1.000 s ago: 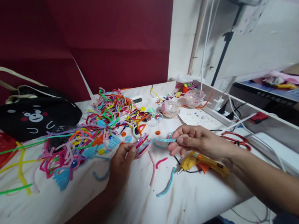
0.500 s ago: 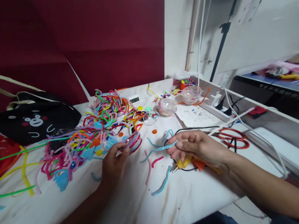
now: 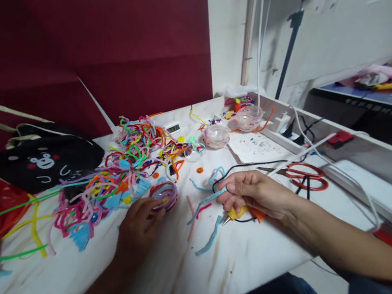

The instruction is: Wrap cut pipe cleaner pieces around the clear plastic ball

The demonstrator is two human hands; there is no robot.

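My right hand (image 3: 253, 193) pinching a blue pipe cleaner (image 3: 211, 197) by one end, its length slanting down-left toward me, my left hand (image 3: 139, 222) gripping a round bowl (image 3: 174, 197), mouth upward

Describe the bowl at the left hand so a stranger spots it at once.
On the white table, look to the right edge of the heap of colourful strands. There the left hand holds a small bowl. Unlike the two paler bowls farther back, this one is banded in red, pink and purple.
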